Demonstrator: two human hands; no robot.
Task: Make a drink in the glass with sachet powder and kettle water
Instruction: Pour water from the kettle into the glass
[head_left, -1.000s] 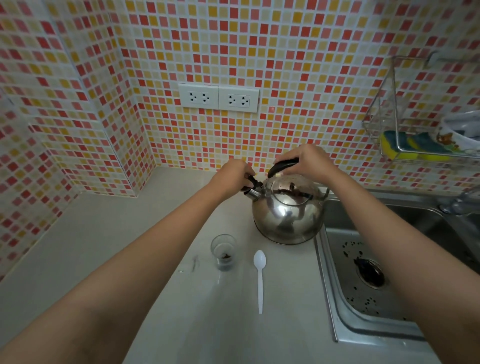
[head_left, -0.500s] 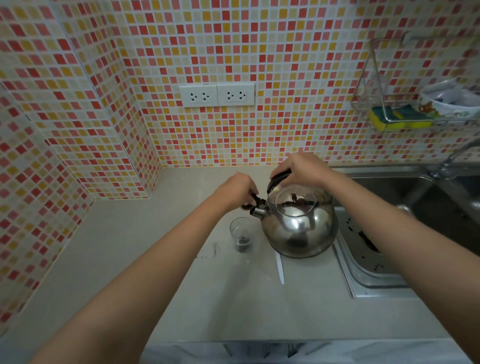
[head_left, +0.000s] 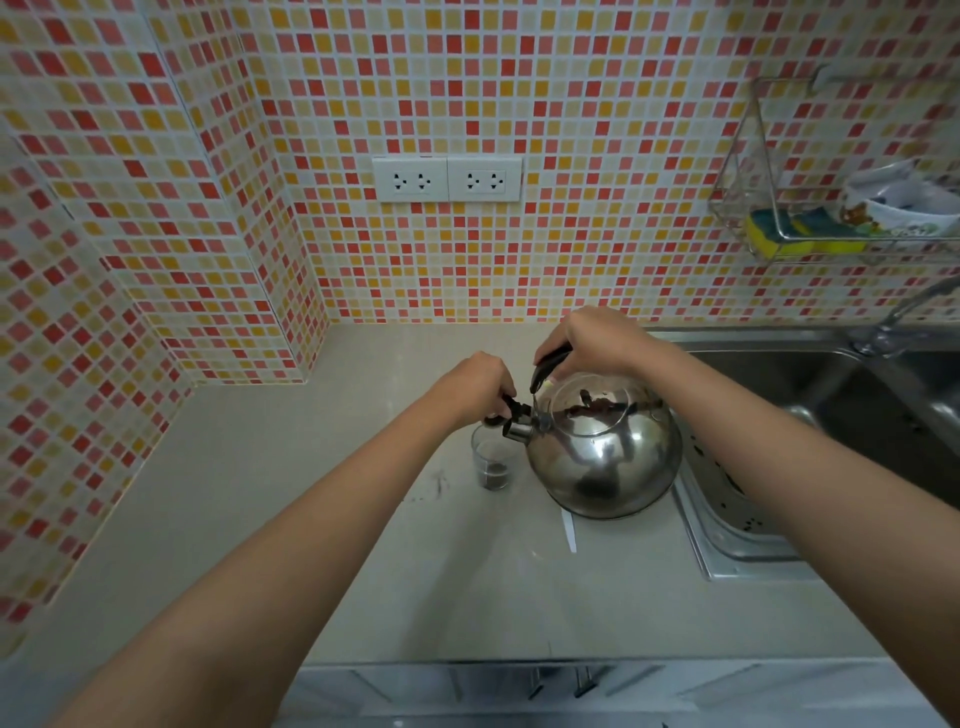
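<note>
Head view, one frame. Steel kettle (head_left: 605, 457) sits at centre of countertop (head_left: 260, 493), hard against the sink (head_left: 727, 540) edge at its 3 o'clock. Right hand (head_left: 597, 340) is clenched around the black kettle handle (head_left: 548, 366) from above. Left hand (head_left: 475, 387) pinches the black spout cap (head_left: 511, 415) between fingertips; whether the cap is already lifted I cannot tell.

Glass (head_left: 493, 462) stands upright at the kettle's 9 o'clock, just beside its wall, directly under the spout mouth. Dark powder lies at its bottom; no water visible in it.

Key relation: spout points toward 9 o'clock, straight over the glass rim, so the pour axis runs handle-to-spout across the glass. Left hand is the nearer one to the glass, just above it.

White spoon (head_left: 570, 530) lies at kettle's 6 o'clock, mostly hidden beneath the body.

Judgement: powder step done; pour pending. Tilt should come from the right hand, spout kept open by the left.
</note>
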